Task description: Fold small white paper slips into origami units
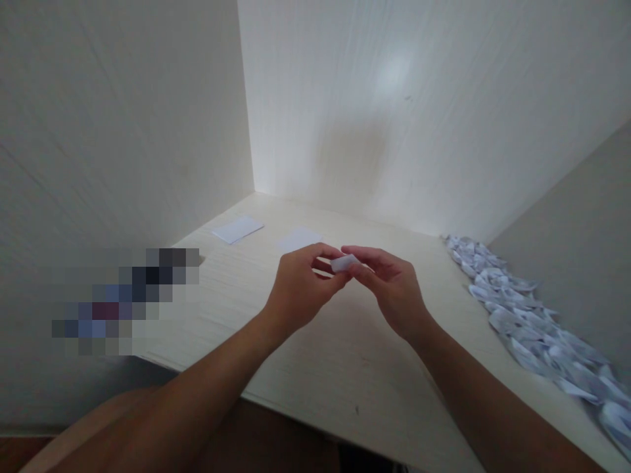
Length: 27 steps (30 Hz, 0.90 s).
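Note:
A small folded piece of white paper (pixel 344 263) is pinched between both my hands above the middle of the table. My left hand (pixel 303 282) grips its left side between thumb and fingers. From the right, my right hand (pixel 392 279) holds the other end, its thumb at the near edge and its fingers behind. Parts of the paper are hidden by the fingertips. Just beyond my left hand lies a flat white sheet (pixel 300 238), and farther left is a stack of white paper (pixel 238 228).
The pale table (pixel 315 381) is bounded by white walls at the left and back (pixel 345 98). Many folded white paper pieces (pixel 532 315) lie in a long heap along the right side. A blurred-out patch (pixel 123 295) covers something at the left edge.

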{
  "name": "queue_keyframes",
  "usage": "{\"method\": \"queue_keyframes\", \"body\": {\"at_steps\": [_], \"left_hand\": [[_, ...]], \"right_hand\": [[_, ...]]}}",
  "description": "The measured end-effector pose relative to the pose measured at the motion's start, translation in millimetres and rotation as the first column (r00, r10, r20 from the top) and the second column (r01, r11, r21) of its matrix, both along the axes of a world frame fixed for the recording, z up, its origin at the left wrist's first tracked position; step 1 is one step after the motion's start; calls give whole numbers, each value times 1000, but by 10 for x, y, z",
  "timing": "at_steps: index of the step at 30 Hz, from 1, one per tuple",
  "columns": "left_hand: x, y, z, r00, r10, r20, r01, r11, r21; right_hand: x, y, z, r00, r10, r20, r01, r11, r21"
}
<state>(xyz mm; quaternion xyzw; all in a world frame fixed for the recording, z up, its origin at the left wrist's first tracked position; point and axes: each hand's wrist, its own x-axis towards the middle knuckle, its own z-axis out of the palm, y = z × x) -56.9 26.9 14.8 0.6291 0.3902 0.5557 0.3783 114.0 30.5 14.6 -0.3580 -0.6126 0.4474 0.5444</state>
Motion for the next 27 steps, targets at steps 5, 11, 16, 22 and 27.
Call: {"method": "queue_keyframes", "body": {"at_steps": [5,11,16,22,27], "left_hand": [[-35,-45,-2,994,69,-83,-54,984,169],[-9,-70,13,987,-29,161,23,999,36],[-8,-32,17,908,-40,418,134,971,-200],[-53,-34,32,926,-23,376,97,979,-178],[-58,-25,25,910,-11,414,98,977,-191]], "right_hand": [[-48,-38,-38,992,-54,116,37,988,151],[-100,-66,-32,996,-91,17,87,983,162],[-108,-52,-38,997,-75,-37,78,992,101],[-71,-54,-52,997,-19,75,12,996,89],[-76,-65,-30,998,-23,67,16,995,97]]}}
